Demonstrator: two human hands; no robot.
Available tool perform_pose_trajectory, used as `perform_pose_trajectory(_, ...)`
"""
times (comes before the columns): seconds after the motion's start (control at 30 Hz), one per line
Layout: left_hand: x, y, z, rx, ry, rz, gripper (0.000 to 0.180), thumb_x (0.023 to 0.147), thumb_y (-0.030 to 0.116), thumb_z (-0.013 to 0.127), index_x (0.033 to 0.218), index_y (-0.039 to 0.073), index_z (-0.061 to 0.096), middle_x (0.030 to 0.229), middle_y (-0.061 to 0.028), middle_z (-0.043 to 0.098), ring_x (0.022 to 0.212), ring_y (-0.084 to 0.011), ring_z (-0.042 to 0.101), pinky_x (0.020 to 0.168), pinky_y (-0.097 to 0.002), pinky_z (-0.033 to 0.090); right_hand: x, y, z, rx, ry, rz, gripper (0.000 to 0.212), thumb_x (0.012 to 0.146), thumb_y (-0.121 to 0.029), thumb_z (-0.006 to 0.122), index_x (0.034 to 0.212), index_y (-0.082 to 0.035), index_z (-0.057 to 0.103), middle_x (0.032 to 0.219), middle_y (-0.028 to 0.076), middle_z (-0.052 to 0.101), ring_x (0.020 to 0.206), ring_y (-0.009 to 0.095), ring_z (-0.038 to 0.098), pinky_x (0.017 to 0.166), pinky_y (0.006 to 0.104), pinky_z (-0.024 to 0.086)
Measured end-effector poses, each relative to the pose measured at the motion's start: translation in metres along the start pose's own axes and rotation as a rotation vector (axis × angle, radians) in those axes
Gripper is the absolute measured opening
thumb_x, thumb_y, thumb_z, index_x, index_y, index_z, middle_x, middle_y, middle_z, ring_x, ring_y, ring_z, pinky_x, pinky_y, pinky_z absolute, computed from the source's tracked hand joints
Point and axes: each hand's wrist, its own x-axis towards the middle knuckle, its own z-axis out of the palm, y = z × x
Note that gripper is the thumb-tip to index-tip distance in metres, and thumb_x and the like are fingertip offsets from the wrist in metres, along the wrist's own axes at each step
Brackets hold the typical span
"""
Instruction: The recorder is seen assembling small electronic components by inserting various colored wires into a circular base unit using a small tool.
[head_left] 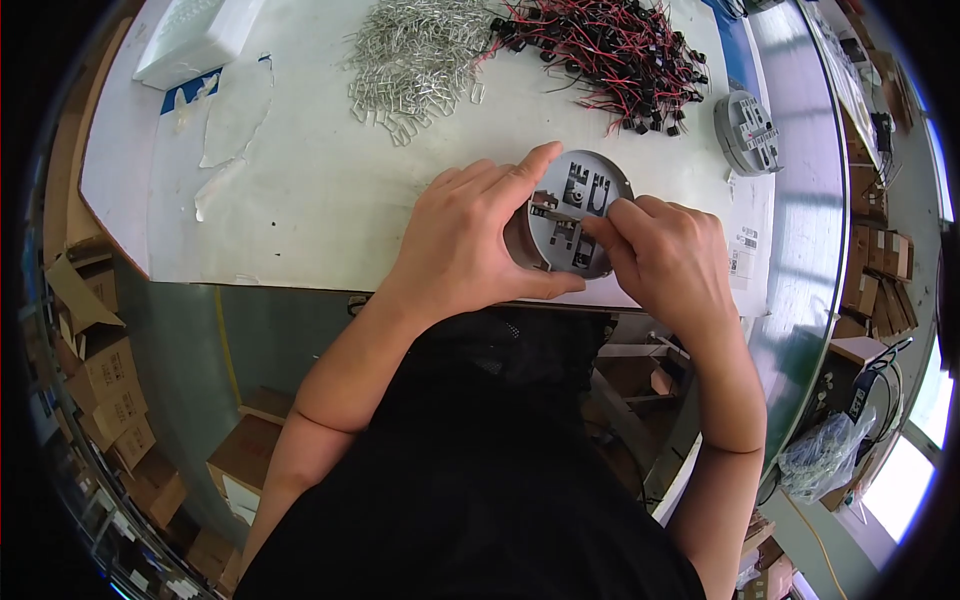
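A round grey plastic housing (pixel 580 212) with metal contacts and slots inside stands tilted near the front edge of the white table. My left hand (pixel 460 235) grips it round its left side, fingers at the top of the rim and thumb at the bottom. My right hand (pixel 672 258) is closed in a pinch at the housing's right half, fingertips over the inner parts. Whatever lies between those fingertips is too small or hidden to name. A similar grey housing (pixel 748 135) lies apart at the table's right side.
Behind my hands lie a heap of bent metal wire pieces (pixel 420 60) and a heap of black parts with red and black wires (pixel 620 50). A white bin (pixel 200 40) stands far left, near torn clear film (pixel 238 125). Cardboard boxes (pixel 110 390) sit on the floor at left.
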Motion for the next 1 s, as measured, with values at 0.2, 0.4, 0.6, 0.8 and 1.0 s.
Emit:
perform_pose_trajectory(0.2,0.001,0.001,0.001,-0.006,-0.012,-0.016,0.111,0.061,0.054,0.097,0.151,0.004,0.056,0.093,-0.0068,0.07,0.088,-0.0271,0.068,0.086,-0.0424,0.051,0.003,-0.003,-0.002,-0.018,-0.054,-0.001,0.034,0.096,-0.033,0.076,0.074,-0.011,0.061,0.062,0.005,0.059,0.054,0.029,0.063,0.048,0.0415,0.047)
perform_pose_trajectory(0.4,-0.002,0.0,0.009,-0.011,0.099,0.042,0.111,0.057,0.046,0.101,0.152,0.007,0.059,0.084,-0.0033,0.064,0.078,-0.0237,0.063,0.079,-0.0395,0.05,0.012,-0.034,-0.03,-0.226,-0.191,0.024,0.032,0.099,-0.027,0.073,0.076,-0.009,0.06,0.065,0.008,0.061,0.058,0.033,0.063,0.051,0.0442,0.047)
perform_pose_trajectory(0.6,-0.003,0.0,0.002,-0.009,0.001,-0.032,0.11,0.061,0.055,0.097,0.152,0.005,0.057,0.095,-0.0085,0.071,0.09,-0.0279,0.069,0.089,-0.0436,0.051,0.004,-0.02,-0.02,-0.065,-0.171,0.096,0.033,0.101,-0.027,0.072,0.077,-0.007,0.059,0.067,0.01,0.064,0.058,0.035,0.064,0.052,0.0461,0.048)
perform_pose_trajectory(0.8,-0.003,0.001,0.004,-0.02,0.005,-0.044,0.11,0.061,0.054,0.097,0.151,0.006,0.058,0.093,-0.0088,0.071,0.089,-0.0278,0.069,0.089,-0.0435,0.051,-0.002,-0.014,-0.009,0.035,-0.123,0.116,0.035,0.101,-0.027,0.071,0.077,-0.006,0.058,0.067,0.012,0.064,0.058,0.037,0.062,0.052,0.0475,0.047)
perform_pose_trajectory(1.0,-0.003,0.001,0.002,-0.031,-0.004,-0.051,0.109,0.061,0.053,0.098,0.151,0.005,0.058,0.093,-0.0091,0.071,0.09,-0.0279,0.069,0.089,-0.0432,0.051,-0.005,-0.016,-0.003,0.086,-0.108,0.151,0.036,0.102,-0.027,0.071,0.077,-0.005,0.056,0.067,0.012,0.063,0.057,0.038,0.06,0.052,0.0477,0.046)
